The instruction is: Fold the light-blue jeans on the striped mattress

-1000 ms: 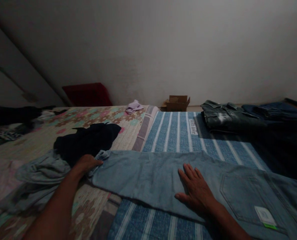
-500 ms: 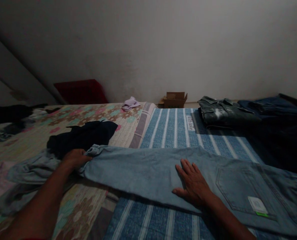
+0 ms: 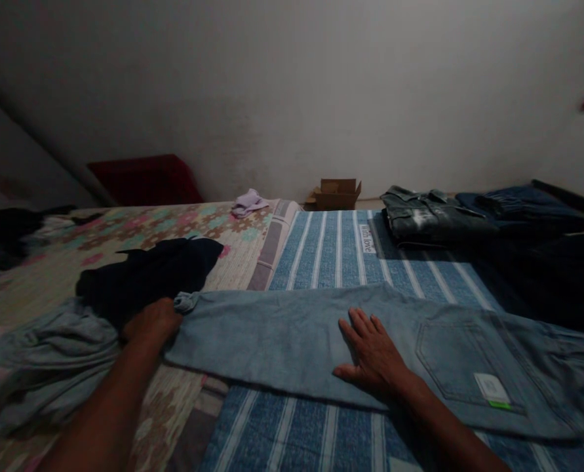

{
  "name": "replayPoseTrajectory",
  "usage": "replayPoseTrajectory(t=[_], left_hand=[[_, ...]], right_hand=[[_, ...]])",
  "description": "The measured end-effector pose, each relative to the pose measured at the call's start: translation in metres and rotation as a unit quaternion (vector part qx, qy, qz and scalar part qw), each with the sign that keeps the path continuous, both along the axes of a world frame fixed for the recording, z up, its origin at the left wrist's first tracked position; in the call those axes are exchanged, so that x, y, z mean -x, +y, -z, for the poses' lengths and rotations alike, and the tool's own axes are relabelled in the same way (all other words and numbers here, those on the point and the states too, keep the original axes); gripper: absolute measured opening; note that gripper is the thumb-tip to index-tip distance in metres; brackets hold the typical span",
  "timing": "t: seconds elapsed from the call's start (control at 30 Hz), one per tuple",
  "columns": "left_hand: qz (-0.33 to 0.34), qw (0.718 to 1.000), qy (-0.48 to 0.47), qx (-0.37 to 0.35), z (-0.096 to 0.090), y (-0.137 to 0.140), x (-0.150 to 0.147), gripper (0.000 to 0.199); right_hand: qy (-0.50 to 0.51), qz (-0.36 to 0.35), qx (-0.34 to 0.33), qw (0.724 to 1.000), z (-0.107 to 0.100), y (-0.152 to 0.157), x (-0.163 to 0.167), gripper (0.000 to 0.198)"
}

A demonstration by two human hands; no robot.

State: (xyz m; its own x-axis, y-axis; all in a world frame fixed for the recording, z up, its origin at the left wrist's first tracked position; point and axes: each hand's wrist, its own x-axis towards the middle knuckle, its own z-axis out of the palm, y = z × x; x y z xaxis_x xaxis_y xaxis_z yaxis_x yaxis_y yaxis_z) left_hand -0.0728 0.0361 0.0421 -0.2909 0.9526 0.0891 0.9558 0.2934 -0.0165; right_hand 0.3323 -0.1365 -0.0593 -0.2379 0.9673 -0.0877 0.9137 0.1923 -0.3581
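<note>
Light-blue denim jeans (image 3: 267,337), one pair, lie across one floral bedspread (image 3: 174,219) and one blue-striped sheet (image 3: 316,255). I have the left hand (image 3: 154,321) clenched on the hem, the right hand (image 3: 371,354) spread flat on the leg; one cardboard box (image 3: 337,200) sits beyond.

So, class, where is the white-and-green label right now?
In the head view, the label is at lower right, on the pocket of the jeans, to the right of the right hand.
</note>
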Motion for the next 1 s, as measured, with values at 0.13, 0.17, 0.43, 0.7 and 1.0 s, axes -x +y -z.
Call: replayPoseTrajectory(t=[0.13,0.17,0.43,0.7,1.0], left_hand=[[0.013,0.997,0.073,-0.01,0.007,-0.024,-0.037,0.028],[0.073,0.99,0.113,-0.037,0.01,-0.032,-0.052,0.029],[0.47,0.88,-0.061,0.008,0.07,-0.1,-0.203,0.034],[0.491,0.863,-0.101,0.061,0.105,-0.112,-0.227,0.059],[0.493,0.861,-0.07,0.105,0.109,-0.11,-0.22,0.069]], right_hand=[[-0.002,0.0,-0.005,1.0,0.001,0.0,0.0,0.097],[-0.002,0.001,-0.008,1.0,0.001,0.0,0.0,0.097],[-0.02,0.0,-0.037,0.999,0.011,-0.003,-0.001,0.094],[-0.046,-0.003,-0.068,0.997,0.026,-0.005,-0.002,0.092],[-0.058,-0.007,-0.088,0.994,0.03,-0.005,-0.004,0.091]])
